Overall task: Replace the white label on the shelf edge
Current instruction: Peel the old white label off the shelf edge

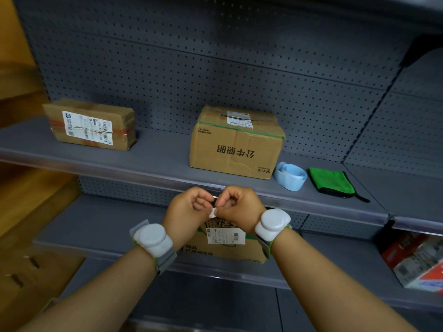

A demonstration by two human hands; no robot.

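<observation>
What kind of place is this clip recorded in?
Probably a shop aisle or stockroom: grey metal shelving with a perforated back panel, clear plastic label strips along the shelf edges, and brown cardboard shipping boxes on the shelves.

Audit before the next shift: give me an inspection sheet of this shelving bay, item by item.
Surface: grey metal shelf with a clear label strip along its front edge.
Job's things: small white label pinched between both hands, just below the strip; roll of blue label tape on the shelf.
Clutter: flat cardboard parcel, larger cardboard box, folded green cloth; another box on the shelf below.
Grippers: left hand and right hand meet on the label; each wrist wears a white puck on a band.
Cables: nothing seen.
Surroundings: pegboard back panel; red packets lower right.
</observation>
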